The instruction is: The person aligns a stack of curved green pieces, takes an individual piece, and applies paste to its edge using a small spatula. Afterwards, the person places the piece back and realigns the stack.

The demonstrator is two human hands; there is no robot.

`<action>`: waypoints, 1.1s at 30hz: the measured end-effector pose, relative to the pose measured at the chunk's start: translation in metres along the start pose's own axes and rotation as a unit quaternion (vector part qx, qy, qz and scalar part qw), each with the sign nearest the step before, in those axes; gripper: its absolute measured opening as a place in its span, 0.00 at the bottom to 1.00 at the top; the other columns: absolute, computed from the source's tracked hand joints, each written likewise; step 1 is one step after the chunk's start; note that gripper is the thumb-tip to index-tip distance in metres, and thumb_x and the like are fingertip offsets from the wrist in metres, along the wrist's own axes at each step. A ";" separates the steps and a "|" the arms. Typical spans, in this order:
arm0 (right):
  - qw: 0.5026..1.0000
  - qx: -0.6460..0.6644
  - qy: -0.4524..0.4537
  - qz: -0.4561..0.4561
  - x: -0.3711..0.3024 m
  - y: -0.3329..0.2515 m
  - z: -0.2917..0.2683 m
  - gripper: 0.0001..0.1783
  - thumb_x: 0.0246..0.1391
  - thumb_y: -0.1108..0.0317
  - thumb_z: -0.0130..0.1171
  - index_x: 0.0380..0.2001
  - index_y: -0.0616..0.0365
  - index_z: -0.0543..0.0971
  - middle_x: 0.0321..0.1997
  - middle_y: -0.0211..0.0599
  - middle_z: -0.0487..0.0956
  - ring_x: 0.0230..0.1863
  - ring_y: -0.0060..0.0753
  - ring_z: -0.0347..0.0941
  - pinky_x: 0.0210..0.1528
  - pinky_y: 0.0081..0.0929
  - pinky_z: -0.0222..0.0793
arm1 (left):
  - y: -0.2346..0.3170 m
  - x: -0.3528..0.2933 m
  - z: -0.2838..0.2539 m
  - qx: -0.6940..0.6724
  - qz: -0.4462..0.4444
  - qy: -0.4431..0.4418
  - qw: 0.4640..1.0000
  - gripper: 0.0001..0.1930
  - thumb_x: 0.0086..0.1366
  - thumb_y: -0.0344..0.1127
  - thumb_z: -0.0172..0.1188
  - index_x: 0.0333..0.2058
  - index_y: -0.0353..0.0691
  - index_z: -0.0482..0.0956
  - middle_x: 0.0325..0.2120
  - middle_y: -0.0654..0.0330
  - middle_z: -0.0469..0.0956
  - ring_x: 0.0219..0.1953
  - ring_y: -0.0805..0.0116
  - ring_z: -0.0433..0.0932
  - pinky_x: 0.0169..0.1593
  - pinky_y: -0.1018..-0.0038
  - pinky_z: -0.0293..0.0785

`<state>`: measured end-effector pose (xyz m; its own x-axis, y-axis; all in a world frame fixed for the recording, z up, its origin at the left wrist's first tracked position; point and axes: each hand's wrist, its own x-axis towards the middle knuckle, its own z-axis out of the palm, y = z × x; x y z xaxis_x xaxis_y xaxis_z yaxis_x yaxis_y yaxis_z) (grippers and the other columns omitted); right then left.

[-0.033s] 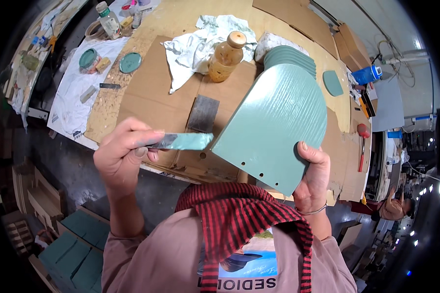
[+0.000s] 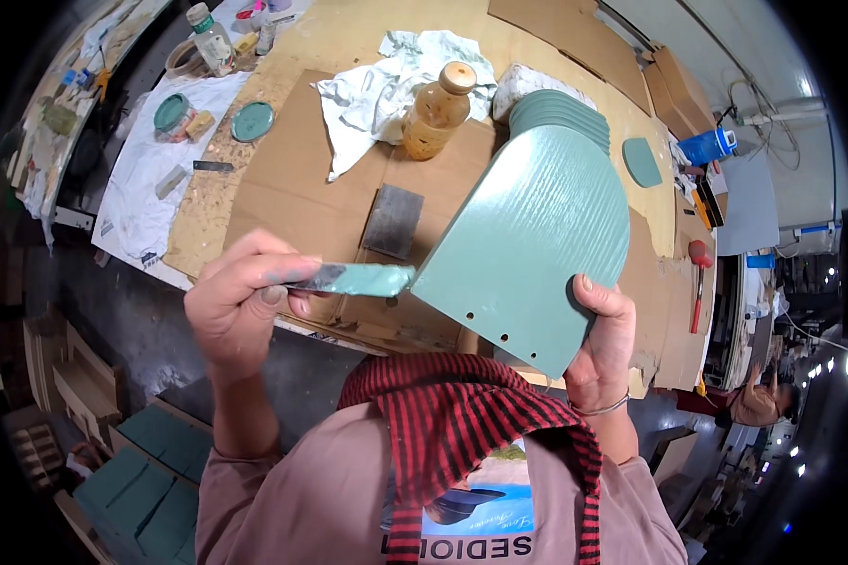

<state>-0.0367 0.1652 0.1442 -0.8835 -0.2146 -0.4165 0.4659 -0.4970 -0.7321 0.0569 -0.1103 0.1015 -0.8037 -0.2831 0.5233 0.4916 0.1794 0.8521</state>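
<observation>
Pinched in my left hand [image 2: 238, 306] is a narrow dark putty blade [image 2: 372, 280], its far half coated with wet green paste. The blade's tip is at the left corner of a green round-topped panel [image 2: 528, 235]; I cannot tell whether they touch. My right hand [image 2: 605, 330] grips the panel's lower right side, thumb on its face and fingers behind. Three small holes run along the panel's lower edge, and fine ridges line its glossy upper face. The panel is tilted above the table's near edge.
A stack of green panels [image 2: 561, 113] stands behind the held one. On the cardboard-covered table are an amber bottle [image 2: 433, 122], a stained white cloth [image 2: 363, 104] and a dark square plate [image 2: 393, 221]. A green-rimmed jar [image 2: 171, 115] and a red-headed mallet [image 2: 699, 254] lie at the sides.
My left hand has shifted slightly right and down, bringing the putty blade's tip nearer the panel's corner. My right hand and the panel have hardly moved.
</observation>
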 end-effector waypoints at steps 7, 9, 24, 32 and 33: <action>1.000 -0.014 0.011 -0.011 -0.003 -0.002 0.005 0.35 0.43 0.72 0.60 0.57 0.69 0.65 0.51 0.53 0.74 0.50 0.50 0.75 0.56 0.44 0.72 | 0.004 -0.010 0.005 -0.114 -0.108 0.024 0.987 0.11 0.68 0.28 0.50 0.36 0.22 0.77 0.16 0.53 0.76 0.19 0.70 0.77 0.20 0.80 0.72; 1.000 -0.017 0.011 -0.018 -0.003 -0.002 0.005 0.35 0.43 0.72 0.60 0.57 0.69 0.65 0.51 0.53 0.74 0.50 0.50 0.75 0.55 0.44 0.72 | 0.008 -0.008 0.004 -0.091 -0.123 0.007 0.988 0.11 0.68 0.27 0.50 0.36 0.23 0.77 0.16 0.54 0.76 0.18 0.71 0.77 0.20 0.80 0.72; 0.999 -0.019 0.000 -0.049 -0.007 -0.004 0.000 0.26 0.44 0.78 0.62 0.50 0.67 0.70 0.43 0.45 0.77 0.43 0.42 0.77 0.49 0.38 0.74 | 0.013 -0.007 0.012 -0.100 -0.280 0.043 0.954 0.11 0.70 0.27 0.44 0.38 0.23 0.72 0.11 0.57 0.68 0.09 0.75 0.63 0.17 0.76 0.71; 0.997 -0.038 -0.006 -0.073 -0.010 -0.003 0.003 0.26 0.45 0.77 0.62 0.51 0.67 0.69 0.44 0.45 0.77 0.44 0.41 0.76 0.49 0.38 0.74 | 0.010 -0.012 0.015 -0.119 -0.277 0.041 0.953 0.11 0.70 0.28 0.44 0.39 0.23 0.71 0.11 0.57 0.68 0.08 0.75 0.62 0.16 0.76 0.70; 0.997 -0.037 -0.006 -0.072 -0.009 -0.003 0.003 0.26 0.45 0.77 0.62 0.51 0.67 0.69 0.44 0.45 0.77 0.44 0.41 0.76 0.49 0.38 0.74 | 0.008 -0.011 0.017 -0.125 -0.279 0.060 0.950 0.11 0.70 0.28 0.44 0.38 0.23 0.71 0.11 0.57 0.68 0.08 0.75 0.62 0.16 0.76 0.70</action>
<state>-0.0304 0.1662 0.1520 -0.9419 -0.1549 -0.2981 0.3358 -0.4592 -0.8224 0.0640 -0.0900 0.1022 -0.9261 -0.3764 -0.0257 0.0772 -0.2557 0.9637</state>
